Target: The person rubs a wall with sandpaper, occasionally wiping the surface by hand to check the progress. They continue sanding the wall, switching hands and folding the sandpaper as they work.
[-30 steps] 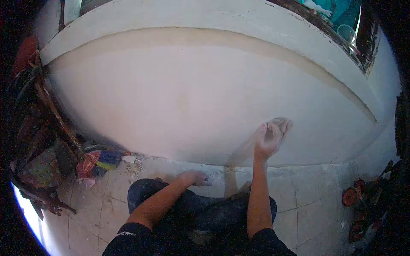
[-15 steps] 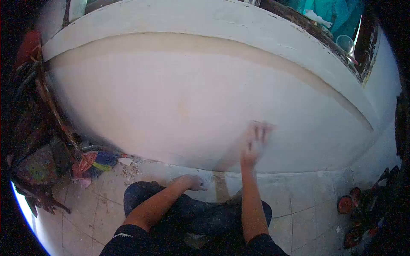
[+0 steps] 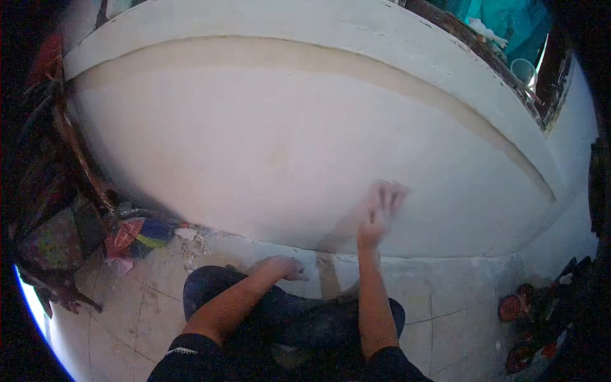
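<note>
A broad whitish wall panel (image 3: 254, 140) curves across the view in front of me. My right hand (image 3: 384, 207) is raised against its lower right part, its fingers pointing up and smeared by motion. A thin dark edge shows at the fingertips, as of something flat under the fingers, but I cannot make out what it is. The shadow of this hand and arm falls on the wall to the left. Over my bent left knee rests my left hand (image 3: 287, 268), its fingers curled in and nothing visible in them.
Above the panel runs a pale ledge (image 3: 305, 22), with a clear cup (image 3: 523, 71) and teal sheeting (image 3: 509, 28) at the upper right. Crumpled coloured wrappers (image 3: 143, 235) and debris lie left on the tiled floor (image 3: 121, 305). Dark and reddish objects (image 3: 512, 307) stand at the right.
The view has tilted slightly, so the ledge and the panel's top edge sit higher. My right hand stays at nearly the same place on the wall, still blurred. My left hand has barely moved.
</note>
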`<state>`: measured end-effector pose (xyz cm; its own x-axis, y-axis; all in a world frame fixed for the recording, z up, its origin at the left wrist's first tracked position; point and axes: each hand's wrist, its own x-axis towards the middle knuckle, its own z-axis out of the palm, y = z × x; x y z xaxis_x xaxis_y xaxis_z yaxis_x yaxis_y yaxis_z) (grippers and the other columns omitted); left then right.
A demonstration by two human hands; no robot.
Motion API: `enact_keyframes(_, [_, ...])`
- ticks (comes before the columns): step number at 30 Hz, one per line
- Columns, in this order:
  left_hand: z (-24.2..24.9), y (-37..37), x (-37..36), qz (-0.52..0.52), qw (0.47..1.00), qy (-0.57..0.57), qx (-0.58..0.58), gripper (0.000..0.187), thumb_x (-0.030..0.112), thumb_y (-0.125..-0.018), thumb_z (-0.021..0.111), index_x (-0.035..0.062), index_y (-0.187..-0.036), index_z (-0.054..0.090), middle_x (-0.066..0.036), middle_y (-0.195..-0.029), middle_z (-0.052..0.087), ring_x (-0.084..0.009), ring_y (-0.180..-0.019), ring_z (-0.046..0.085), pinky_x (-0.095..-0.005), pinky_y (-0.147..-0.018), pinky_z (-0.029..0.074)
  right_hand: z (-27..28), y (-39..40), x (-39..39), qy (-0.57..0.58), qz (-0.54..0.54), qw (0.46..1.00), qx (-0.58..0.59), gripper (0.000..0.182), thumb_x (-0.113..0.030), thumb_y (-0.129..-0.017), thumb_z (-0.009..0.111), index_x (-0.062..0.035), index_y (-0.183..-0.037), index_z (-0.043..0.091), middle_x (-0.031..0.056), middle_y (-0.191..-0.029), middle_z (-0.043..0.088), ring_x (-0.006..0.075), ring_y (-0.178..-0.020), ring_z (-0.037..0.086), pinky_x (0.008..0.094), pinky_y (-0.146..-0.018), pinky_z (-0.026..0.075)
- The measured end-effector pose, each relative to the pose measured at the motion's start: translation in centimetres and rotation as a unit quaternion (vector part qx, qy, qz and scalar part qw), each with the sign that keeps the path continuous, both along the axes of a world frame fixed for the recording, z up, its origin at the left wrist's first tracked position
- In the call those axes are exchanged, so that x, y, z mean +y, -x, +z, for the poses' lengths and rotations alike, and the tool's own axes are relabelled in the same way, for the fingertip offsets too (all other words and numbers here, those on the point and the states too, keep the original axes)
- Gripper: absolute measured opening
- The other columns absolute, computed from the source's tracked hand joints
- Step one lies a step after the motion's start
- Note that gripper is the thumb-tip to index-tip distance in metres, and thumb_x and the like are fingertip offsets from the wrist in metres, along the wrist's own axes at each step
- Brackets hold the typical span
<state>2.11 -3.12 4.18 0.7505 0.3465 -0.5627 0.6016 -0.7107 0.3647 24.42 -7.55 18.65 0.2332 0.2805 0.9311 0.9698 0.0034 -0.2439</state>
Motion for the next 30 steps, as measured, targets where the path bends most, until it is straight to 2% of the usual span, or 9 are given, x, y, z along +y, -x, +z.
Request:
enact_keyframes(1, [0.1, -0.1, 0.0, 0.000, 1.000, 0.001, 0.015, 0.075, 0.073, -0.094, 0.046, 0.0116, -0.132, 0.065, -0.016, -0.137, 0.062, -0.0361, -0.127, 0.058, -0.0522, -0.107, 0.046, 1.1, 0.8, 0.1, 0.059, 0.040, 0.996, -0.047, 0.040, -0.013, -0.104, 0.052, -0.0034, -0.143, 0.057, 0.0177, -0.158, 0.042, 0.0426, -0.153, 0.022, 0.0552, -0.123, 0.020])
enact_keyframes(5, [2.8, 0.9, -0.3, 0.027, 0.999, 0.017, 0.020, 0.073, 0.073, -0.094, 0.045, 0.0140, -0.131, 0.066, -0.015, -0.138, 0.061, -0.0360, -0.127, 0.058, -0.0535, -0.106, 0.046, 4.5, -0.3, 0.6, 0.041, 0.017, 0.998, -0.052, 0.041, -0.013, -0.103, 0.053, -0.0037, -0.143, 0.057, 0.0174, -0.158, 0.042, 0.0447, -0.152, 0.021, 0.0558, -0.123, 0.021])
enact_keyframes(8, [1.0, 0.4, 0.1, 0.020, 0.999, 0.016, 0.031, 0.073, 0.073, -0.094, 0.046, 0.0129, -0.130, 0.066, -0.016, -0.137, 0.062, -0.0364, -0.125, 0.059, -0.0554, -0.105, 0.046, 4.2, -3.9, 0.4, -0.050, -0.011, 0.999, -0.020, 0.042, -0.016, -0.104, 0.052, -0.0036, -0.144, 0.056, 0.0178, -0.159, 0.041, 0.0451, -0.152, 0.022, 0.0562, -0.122, 0.022])
enact_keyframes(11, [1.4, 1.1, 0.2, 0.029, 0.998, 0.049, -0.021, 0.073, 0.073, -0.094, 0.047, 0.0128, -0.130, 0.066, -0.016, -0.136, 0.063, -0.0365, -0.124, 0.060, -0.0543, -0.104, 0.047, 1.2, -4.8, -0.4, -0.106, -0.008, 0.986, 0.132, 0.042, -0.018, -0.104, 0.053, -0.0030, -0.143, 0.057, 0.0177, -0.160, 0.039, 0.0454, -0.152, 0.022, 0.0564, -0.121, 0.024])
enact_keyframes(14, [0.9, 0.1, -0.2, 0.019, 0.999, -0.019, 0.025, 0.074, 0.074, -0.093, 0.048, 0.0126, -0.130, 0.066, -0.016, -0.134, 0.064, -0.0368, -0.122, 0.061, -0.0525, -0.103, 0.048, -2.1, -2.9, 0.2, -0.062, -0.013, 0.998, 0.029, 0.040, -0.017, -0.104, 0.053, -0.0044, -0.142, 0.059, 0.0177, -0.160, 0.039, 0.0454, -0.152, 0.022, 0.0569, -0.121, 0.024])
enact_keyframes(19, [-2.4, 0.2, 0.4, 0.012, 0.999, -0.032, 0.005, 0.075, 0.073, -0.094, 0.047, 0.0105, -0.130, 0.066, -0.016, -0.133, 0.065, -0.0366, -0.124, 0.060, -0.0523, -0.103, 0.048, 2.6, 1.3, 1.5, 0.028, 0.031, 0.997, -0.061, 0.039, -0.012, -0.102, 0.052, -0.0084, -0.140, 0.062, 0.0175, -0.160, 0.040, 0.0457, -0.152, 0.022, 0.0581, -0.122, 0.021])
enact_keyframes(22, [-1.0, 0.8, 0.2, 0.017, 0.999, -0.034, 0.009, 0.075, 0.073, -0.094, 0.047, 0.0104, -0.130, 0.066, -0.016, -0.133, 0.065, -0.0360, -0.125, 0.059, -0.0525, -0.104, 0.047, 5.7, -1.2, 1.6, -0.081, 0.009, 0.996, -0.037, 0.039, -0.014, -0.103, 0.052, -0.0078, -0.140, 0.061, 0.0174, -0.159, 0.041, 0.0454, -0.152, 0.023, 0.0580, -0.122, 0.021])
enact_keyframes(25, [-0.4, 0.2, 0.4, 0.006, 0.999, -0.027, 0.023, 0.074, 0.073, -0.093, 0.048, 0.0120, -0.131, 0.066, -0.015, -0.134, 0.064, -0.0351, -0.126, 0.059, -0.0522, -0.105, 0.047, 4.3, -4.6, 0.2, -0.122, -0.018, 0.989, 0.078, 0.039, -0.016, -0.103, 0.052, -0.0073, -0.140, 0.061, 0.0175, -0.158, 0.042, 0.0457, -0.151, 0.023, 0.0582, -0.122, 0.020])
enact_keyframes(30, [-0.6, -0.1, 0.1, -0.006, 0.999, -0.032, 0.001, 0.071, 0.071, -0.095, 0.048, 0.0133, -0.133, 0.066, -0.015, -0.135, 0.064, -0.0346, -0.127, 0.058, -0.0520, -0.106, 0.046, -2.4, -2.6, -0.1, -0.033, 0.036, 0.999, -0.008, 0.039, -0.016, -0.103, 0.052, -0.0077, -0.141, 0.060, 0.0175, -0.158, 0.042, 0.0463, -0.151, 0.024, 0.0598, -0.123, 0.018])
